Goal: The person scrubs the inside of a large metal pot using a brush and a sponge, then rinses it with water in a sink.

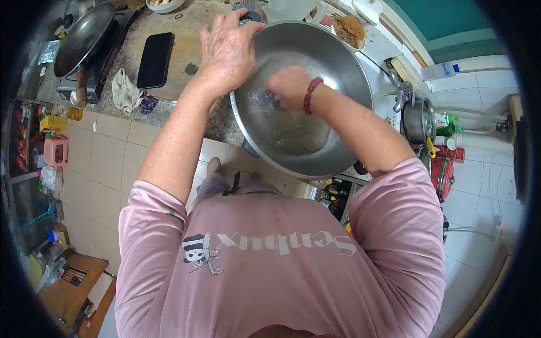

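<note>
A large metal wok [296, 139] sits tilted at the counter's edge in front of me, with a little cloudy liquid in its bottom. My left hand [230, 46] grips the wok's far left rim beside a black handle [251, 17]. Down inside the bowl is my right hand [291, 86], blurred and with curled fingers, a red braided bracelet [312, 95] on its wrist. Something dark and shiny shows by its fingertips; whether the hand holds it I cannot tell.
On the left of the counter lie a smartphone [155, 60], a pale cloth [126, 91] and a frying pan [84, 40] on a stove. A clear plastic jug [289, 9] stands behind the wok. A faucet [401, 91] and a steel pot [418, 122] are at right.
</note>
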{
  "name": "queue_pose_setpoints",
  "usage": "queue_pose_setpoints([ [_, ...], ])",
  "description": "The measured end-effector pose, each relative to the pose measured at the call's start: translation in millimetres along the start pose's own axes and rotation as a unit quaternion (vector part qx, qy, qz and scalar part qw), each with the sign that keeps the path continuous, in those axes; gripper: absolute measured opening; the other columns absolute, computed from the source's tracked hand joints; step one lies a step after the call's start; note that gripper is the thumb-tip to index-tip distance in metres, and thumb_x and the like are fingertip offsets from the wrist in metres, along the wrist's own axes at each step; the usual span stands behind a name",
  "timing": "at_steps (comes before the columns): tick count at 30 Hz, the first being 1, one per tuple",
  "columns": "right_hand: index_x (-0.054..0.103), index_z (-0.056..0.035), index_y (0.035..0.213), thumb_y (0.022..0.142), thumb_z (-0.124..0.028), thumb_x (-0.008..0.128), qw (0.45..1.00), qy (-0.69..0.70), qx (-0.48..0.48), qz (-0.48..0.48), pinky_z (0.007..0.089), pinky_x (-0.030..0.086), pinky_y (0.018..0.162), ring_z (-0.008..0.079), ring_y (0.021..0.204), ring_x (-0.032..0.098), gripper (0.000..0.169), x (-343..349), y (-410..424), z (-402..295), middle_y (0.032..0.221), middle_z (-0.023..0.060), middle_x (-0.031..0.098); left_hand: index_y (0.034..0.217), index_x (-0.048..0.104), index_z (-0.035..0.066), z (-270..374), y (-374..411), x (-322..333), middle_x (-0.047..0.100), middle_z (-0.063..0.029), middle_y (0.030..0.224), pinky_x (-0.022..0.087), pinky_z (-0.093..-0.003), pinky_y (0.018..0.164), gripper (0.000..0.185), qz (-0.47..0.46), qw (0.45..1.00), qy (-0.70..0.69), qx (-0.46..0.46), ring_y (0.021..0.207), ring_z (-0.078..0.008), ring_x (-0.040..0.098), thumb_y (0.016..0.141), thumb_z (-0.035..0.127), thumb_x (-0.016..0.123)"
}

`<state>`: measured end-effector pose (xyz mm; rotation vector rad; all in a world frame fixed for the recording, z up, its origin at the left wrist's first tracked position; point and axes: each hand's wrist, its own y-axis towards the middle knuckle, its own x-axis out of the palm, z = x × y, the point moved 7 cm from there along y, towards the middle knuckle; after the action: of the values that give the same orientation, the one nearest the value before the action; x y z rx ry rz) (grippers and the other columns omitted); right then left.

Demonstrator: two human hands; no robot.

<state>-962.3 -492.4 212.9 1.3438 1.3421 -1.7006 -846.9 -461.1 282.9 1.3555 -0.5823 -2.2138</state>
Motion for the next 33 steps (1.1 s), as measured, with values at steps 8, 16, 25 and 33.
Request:
queue_pose_setpoints([
  [8,0.066,-0.0047,0.084,0.067,-0.009,0.065,1.000,-0.026,-0.010,0.005,0.0425,0.051,0.077,0.0332,0.089,0.064,0.018,-7.8,13.5,-23.0,0.088,0.0168,0.066,0.109,0.066,0.015,-1.4,-0.7,-0.4,0.052,-0.0123,0.127,0.032,-0.0477,0.100,0.033,0.003,1.000,-0.004,0.004,0.117,-0.0289,0.046,0.079,0.005,0.056],
  [16,0.068,-0.0041,0.088,0.070,-0.010,0.062,0.992,-0.049,0.110,-0.045,0.0406,0.052,0.079,0.0324,0.091,0.065,0.020,-14.4,5.4,35.8,0.094,0.0183,0.067,0.114,0.062,0.017,1.0,0.3,2.3,0.050,-0.0090,0.129,0.033,-0.0448,0.100,0.037,-0.014,0.999,0.029,0.000,0.120,-0.0284,0.045,0.079,0.005,0.060],
  [25,0.064,-0.0080,0.073,0.057,-0.015,0.072,0.994,-0.044,-0.090,-0.032,0.0441,0.051,0.070,0.0320,0.079,0.064,0.019,18.4,-32.0,-61.7,0.076,0.0136,0.065,0.116,0.062,0.017,-1.8,-0.6,-0.8,0.049,-0.0094,0.130,0.032,-0.0443,0.101,0.038,-0.026,1.000,0.014,-0.007,0.121,-0.0281,0.044,0.079,0.006,0.060],
  [33,0.064,-0.0078,0.069,0.061,-0.011,0.065,0.998,-0.008,-0.025,0.053,0.0437,0.050,0.067,0.0332,0.074,0.063,0.010,-3.6,4.3,-25.4,0.072,0.0143,0.064,0.109,0.065,0.015,0.3,1.6,0.9,0.050,-0.0118,0.129,0.032,-0.0480,0.099,0.035,-0.008,1.000,-0.009,0.005,0.118,-0.0292,0.046,0.077,0.004,0.058],
])
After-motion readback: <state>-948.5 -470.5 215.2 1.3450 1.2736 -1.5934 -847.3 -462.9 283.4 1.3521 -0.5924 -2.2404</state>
